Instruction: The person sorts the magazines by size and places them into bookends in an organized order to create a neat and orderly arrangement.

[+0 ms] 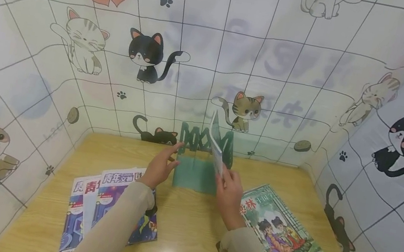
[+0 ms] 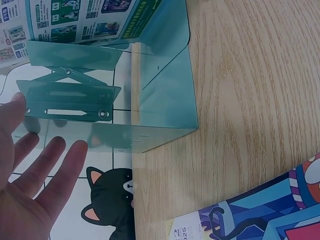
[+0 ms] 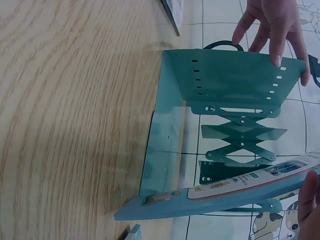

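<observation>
A green metal expanding book rack point(image 1: 193, 178) with crisscross slats stands against the back wall. My right hand point(image 1: 229, 195) grips a magazine point(image 1: 216, 142) by its near edge, upright at the rack's right side. In the right wrist view the magazine's pale spine point(image 3: 240, 187) slants beside the rack's base. My left hand point(image 1: 159, 168) is at the rack's left end plate point(image 3: 230, 77), fingers spread and fairly straight, fingertips right at the plate's edge. The left wrist view shows the palm side of those fingers point(image 2: 65, 170), with nothing gripped between them.
Several overlapping purple-blue magazines point(image 1: 109, 199) lie on the wooden table point(image 1: 184, 234) at left, partly under the left forearm. A green illustrated magazine point(image 1: 283, 238) lies at right, beside the right forearm. Cat-patterned sheeting point(image 1: 205, 55) encloses the back and both sides.
</observation>
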The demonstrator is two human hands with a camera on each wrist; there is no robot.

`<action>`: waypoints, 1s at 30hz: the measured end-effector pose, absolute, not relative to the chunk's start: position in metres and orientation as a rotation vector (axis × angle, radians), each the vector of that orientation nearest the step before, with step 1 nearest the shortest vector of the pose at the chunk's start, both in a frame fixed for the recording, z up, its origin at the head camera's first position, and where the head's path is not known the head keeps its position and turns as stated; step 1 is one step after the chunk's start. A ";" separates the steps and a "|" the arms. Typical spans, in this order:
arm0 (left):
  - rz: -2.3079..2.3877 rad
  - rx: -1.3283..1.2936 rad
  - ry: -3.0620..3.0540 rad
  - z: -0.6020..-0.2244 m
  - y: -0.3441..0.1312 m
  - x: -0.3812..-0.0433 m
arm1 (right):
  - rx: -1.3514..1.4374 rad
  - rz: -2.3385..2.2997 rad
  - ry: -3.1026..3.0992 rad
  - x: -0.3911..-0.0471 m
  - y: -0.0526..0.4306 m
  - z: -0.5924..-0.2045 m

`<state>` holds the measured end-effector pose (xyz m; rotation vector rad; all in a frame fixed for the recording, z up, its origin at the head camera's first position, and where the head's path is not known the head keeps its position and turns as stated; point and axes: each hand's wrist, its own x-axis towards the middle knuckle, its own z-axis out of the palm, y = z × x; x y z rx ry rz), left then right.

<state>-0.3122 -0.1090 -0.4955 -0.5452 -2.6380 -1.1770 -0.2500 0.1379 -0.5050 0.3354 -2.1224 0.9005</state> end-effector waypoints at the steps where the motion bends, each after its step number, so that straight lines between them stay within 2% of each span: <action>1: -1.177 -0.540 -2.644 -0.495 -0.109 -0.312 | 0.344 0.904 -2.119 -0.250 0.137 -0.505; 30: -1.188 -0.541 -2.629 -0.494 -0.108 -0.311 | 0.466 0.877 -2.166 -0.243 0.127 -0.521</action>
